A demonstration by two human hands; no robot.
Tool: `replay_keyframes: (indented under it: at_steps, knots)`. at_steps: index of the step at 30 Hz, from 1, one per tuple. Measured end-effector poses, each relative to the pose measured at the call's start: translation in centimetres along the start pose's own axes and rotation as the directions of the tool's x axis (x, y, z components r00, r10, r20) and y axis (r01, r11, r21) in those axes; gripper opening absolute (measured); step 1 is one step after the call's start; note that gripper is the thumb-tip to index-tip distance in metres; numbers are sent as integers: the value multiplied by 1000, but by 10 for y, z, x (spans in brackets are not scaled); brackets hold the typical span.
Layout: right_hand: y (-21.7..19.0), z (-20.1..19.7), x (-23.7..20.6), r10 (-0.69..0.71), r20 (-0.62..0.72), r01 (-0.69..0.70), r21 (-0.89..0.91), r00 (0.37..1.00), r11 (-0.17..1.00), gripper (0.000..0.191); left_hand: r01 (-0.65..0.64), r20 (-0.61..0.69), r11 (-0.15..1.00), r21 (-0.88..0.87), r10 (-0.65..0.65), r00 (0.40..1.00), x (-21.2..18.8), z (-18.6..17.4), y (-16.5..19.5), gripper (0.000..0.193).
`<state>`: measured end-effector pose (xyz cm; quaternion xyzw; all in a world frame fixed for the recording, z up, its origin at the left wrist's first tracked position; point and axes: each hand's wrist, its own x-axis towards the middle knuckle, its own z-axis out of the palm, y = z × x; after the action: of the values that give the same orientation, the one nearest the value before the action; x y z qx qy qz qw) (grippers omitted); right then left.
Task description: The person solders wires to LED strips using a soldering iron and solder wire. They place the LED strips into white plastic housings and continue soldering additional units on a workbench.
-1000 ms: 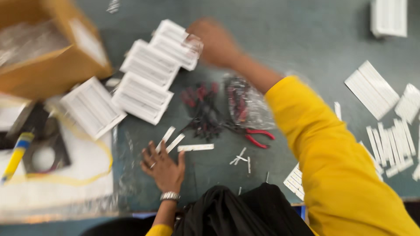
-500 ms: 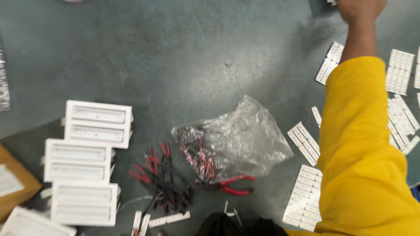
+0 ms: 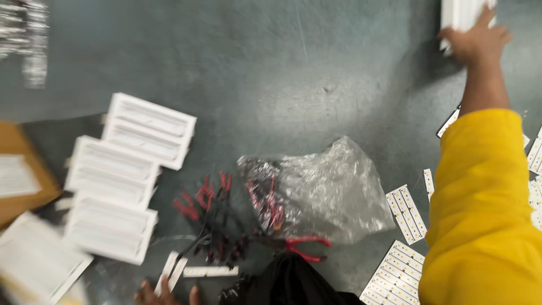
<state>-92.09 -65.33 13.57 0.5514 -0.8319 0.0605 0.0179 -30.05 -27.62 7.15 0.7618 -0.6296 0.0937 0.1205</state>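
My right hand (image 3: 475,38), in a yellow sleeve, reaches to the far right and grips the lower edge of a white ribbed panel (image 3: 458,13) at the top of the view. Only the fingertips of my left hand (image 3: 164,293) show at the bottom edge, resting on the grey surface beside a narrow white strip (image 3: 173,270). A second white strip (image 3: 210,271) lies just to their right. Whether the left fingers hold anything is hidden.
Three white ribbed panels (image 3: 148,130) lie in a row at left, beside a brown cardboard box (image 3: 22,175). Red and black wires (image 3: 210,217) spill from a clear plastic bag (image 3: 324,189). Red-handled pliers (image 3: 305,246) lie below it. White strip boards (image 3: 405,212) lie at right.
The view has swung right and up. My right arm stretched from the panels at left to the far right and now grips a white panel. My left hand dropped to the frame's bottom.
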Motion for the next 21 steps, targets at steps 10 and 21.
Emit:
replay_keyframes:
  at_steps: [10, 21]
  knots:
    - [-78, -91, -208, -661, 392, -595, 797, 640, -103, 96, 63, 182, 961, -270, -13, 983, -43, -64, -28, 91]
    - [-179, -134, -422, -1000, -9, -755, 656, -14, 5, 104, 322, 534, 678, -660, 123, 836, -99, -232, -147, 64]
